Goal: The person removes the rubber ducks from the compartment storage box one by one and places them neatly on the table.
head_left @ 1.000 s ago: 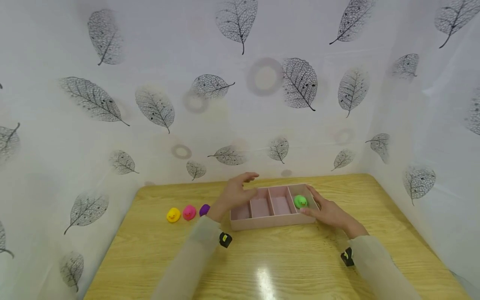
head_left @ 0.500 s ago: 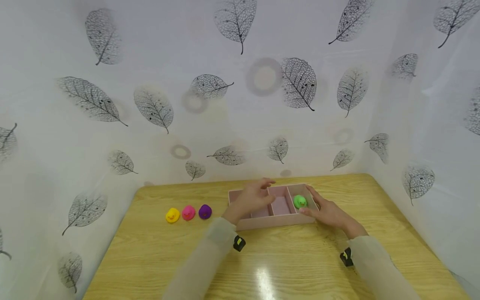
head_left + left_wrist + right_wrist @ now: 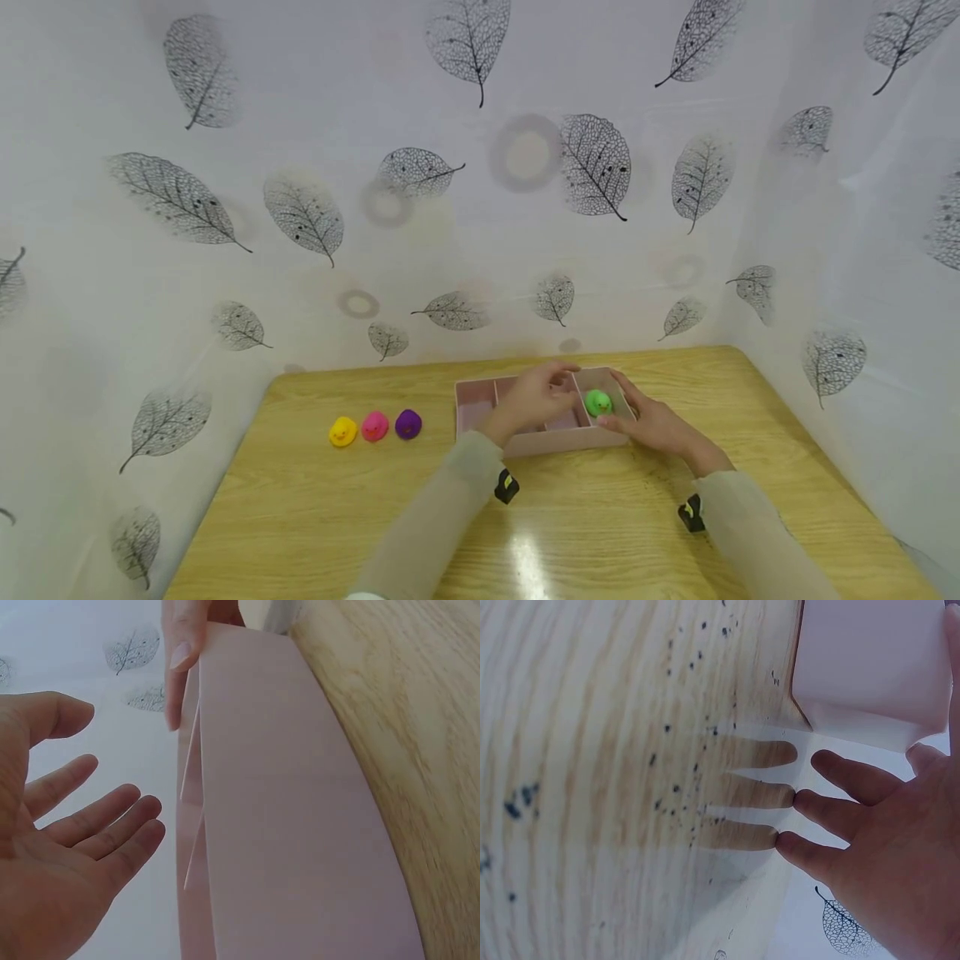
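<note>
A pale pink divided box (image 3: 570, 439) lies on the table, with a green rubber duck (image 3: 598, 403) in its rightmost compartment. Over the middle of the box is my left hand (image 3: 528, 402), holding nothing and hiding part of the compartments. In the left wrist view its fingers (image 3: 120, 855) are spread apart beside the box rim. My right hand (image 3: 660, 427) grips the box's right end, thumb at the front rim and index finger toward the far corner. The right wrist view shows its other fingers (image 3: 840, 814) spread beside the box end.
Left of the box, a yellow rubber duck (image 3: 342, 432), a pink one (image 3: 375, 427) and a purple one (image 3: 408, 425) stand in a row on the wooden table (image 3: 300, 517). A leaf-patterned curtain (image 3: 450, 242) encloses the table's back and sides.
My left hand has moved rightward over the box, toward the green duck's compartment, uncovering the purple duck and the left compartment. My right hand has stayed at the box's right end.
</note>
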The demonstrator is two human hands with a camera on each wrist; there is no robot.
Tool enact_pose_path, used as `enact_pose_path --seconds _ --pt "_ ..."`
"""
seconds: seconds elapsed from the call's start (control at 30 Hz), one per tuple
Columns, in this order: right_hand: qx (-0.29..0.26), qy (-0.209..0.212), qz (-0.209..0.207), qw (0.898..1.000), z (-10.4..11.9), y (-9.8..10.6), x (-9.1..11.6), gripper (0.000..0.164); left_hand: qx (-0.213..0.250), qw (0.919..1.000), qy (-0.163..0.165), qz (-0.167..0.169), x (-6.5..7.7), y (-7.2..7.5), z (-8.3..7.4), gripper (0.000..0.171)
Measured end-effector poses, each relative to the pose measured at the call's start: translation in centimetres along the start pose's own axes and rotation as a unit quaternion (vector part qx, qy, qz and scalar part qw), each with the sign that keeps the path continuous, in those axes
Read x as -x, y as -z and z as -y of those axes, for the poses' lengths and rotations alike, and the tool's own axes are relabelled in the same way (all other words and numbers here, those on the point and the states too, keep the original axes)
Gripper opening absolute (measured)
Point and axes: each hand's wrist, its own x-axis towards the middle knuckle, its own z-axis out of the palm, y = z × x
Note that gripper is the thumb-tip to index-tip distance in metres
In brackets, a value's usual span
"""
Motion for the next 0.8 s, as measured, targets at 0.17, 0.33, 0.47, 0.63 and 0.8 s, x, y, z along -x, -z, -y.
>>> enact_pose_path --seconds 0.17,0.33,0.47,0.63,0.8 --pt "-0.003 0.0 -0.001 1.0 -0.2 -0.1 0.0 0.1 -0.006 0.9999 -0.009 0.007 -0.7 -0.8 0.0 0.052" --pt "-0.008 -0.006 0.002 1.0 -0.3 -0.1 0.0 0.1 -0.023 0.9996 -0.014 0.007 -1.4 -1.4 0.2 0.048" --pt "-0.01 -0.011 0.005 1.0 -0.3 -0.1 0.0 0.1 -0.028 0.9993 -0.021 0.009 -1.8 -1.7 0.3 0.048" --pt "-0.016 -0.016 0.007 1.0 -0.4 -0.1 -0.1 0.1 -0.028 0.9993 -0.018 0.017 -2.2 -2.1 0.3 0.046" --pt "-0.01 -0.015 0.006 1.0 -0.2 0.0 0.0 0.1 -0.035 0.9989 -0.008 0.031 -2.4 -2.4 0.2 0.046"
